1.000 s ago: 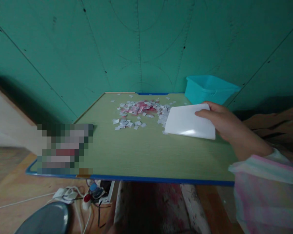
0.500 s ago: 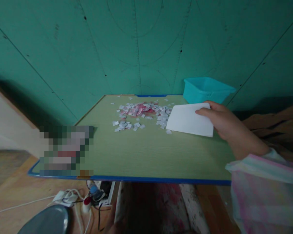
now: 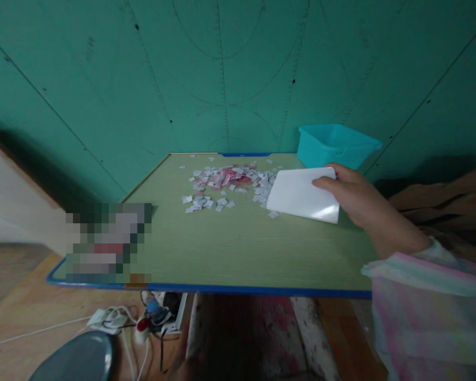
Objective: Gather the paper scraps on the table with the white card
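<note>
My right hand [image 3: 343, 193] grips a stiff white card [image 3: 301, 193] by its right end, thumb on top and fingers behind. The card is held tilted above the table, with a bright reflection at its lower right corner. Its left edge is beside a pile of small white paper pieces [image 3: 264, 185]; whether it touches them I cannot tell. Pink scraps [image 3: 232, 175] are mixed into the heap behind. A smaller group of white pieces [image 3: 206, 203] lies nearer. A dim skin-toned shape [image 3: 186, 366] at the bottom edge may be my left hand; its fingers cannot be made out.
The green tabletop [image 3: 238, 248] has a blue rim. A turquoise bin [image 3: 333, 145] stands at the back right, against the green wall [image 3: 238, 69]. A blurred-out object [image 3: 111, 241] lies at the left. Cables and a power strip [image 3: 107, 320] and a grey stool seat [image 3: 77, 360] are below.
My right hand and the white card have shifted slightly left, and the card's tilt has changed so its lower right corner shines. The paper pieces look unchanged.
</note>
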Demonstrator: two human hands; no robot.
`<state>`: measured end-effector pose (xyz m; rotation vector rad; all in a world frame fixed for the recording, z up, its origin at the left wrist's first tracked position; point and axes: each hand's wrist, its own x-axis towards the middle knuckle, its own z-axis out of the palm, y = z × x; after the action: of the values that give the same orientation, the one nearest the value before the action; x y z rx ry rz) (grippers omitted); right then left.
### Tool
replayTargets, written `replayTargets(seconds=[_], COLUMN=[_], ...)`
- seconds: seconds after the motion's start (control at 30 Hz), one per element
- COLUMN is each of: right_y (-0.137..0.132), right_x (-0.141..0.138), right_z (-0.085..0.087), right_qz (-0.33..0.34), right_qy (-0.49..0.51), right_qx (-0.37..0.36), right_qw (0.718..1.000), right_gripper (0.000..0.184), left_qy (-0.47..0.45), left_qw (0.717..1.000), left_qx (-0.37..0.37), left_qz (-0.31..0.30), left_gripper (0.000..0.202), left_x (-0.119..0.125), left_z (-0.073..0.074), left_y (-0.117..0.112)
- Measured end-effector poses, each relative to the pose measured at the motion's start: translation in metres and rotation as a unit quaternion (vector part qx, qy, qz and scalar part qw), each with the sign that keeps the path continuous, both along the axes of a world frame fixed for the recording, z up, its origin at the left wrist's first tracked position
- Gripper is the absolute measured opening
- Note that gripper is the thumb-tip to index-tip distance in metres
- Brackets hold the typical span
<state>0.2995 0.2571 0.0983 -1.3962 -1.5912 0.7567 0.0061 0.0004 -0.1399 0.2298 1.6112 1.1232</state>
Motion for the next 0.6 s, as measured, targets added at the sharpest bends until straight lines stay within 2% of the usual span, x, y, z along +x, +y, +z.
replayTargets(seconds=[0.03, 0.13, 0.2, 0.33, 0.43, 0.6], right_y=[-0.001, -0.002, -0.001, -0.001, -0.005, -0.012], right_x=[-0.002, -0.004, -0.001, 0.003, -0.002, -0.012], right_z=[0.001, 0.001, 0.001, 0.001, 0.002, 0.006], right_qz=[0.012, 0.03, 0.019, 0.008, 0.044, 0.086], right_qy=[0.001, 0.014, 0.028, 0.05, 0.046, 0.069], right_qx=[-0.003, -0.005, 0.002, 0.003, -0.033, -0.055], right_qw=[1.0, 0.999, 0.999, 0.999, 0.997, 0.992], right_gripper=[0.012, 0.014, 0.016, 0.017, 0.016, 0.018], left_qy=[0.001, -0.007, 0.0, 0.003, -0.033, 0.002], left_qw=[1.0, 1.0, 1.0, 0.999, 0.998, 0.999], left_qx=[0.006, 0.022, 0.026, 0.041, 0.049, 0.049], left_qz=[0.002, -0.009, -0.014, -0.03, -0.023, -0.023], left_gripper=[0.099, 0.054, 0.04, 0.04, 0.04, 0.041], left_x=[-0.002, -0.008, -0.009, 0.001, 0.008, 0.003], left_z=[-0.003, -0.012, -0.011, 0.006, 0.017, 0.014], left_y=[0.0, 0.0, 0.0, 0.002, 0.005, 0.007])
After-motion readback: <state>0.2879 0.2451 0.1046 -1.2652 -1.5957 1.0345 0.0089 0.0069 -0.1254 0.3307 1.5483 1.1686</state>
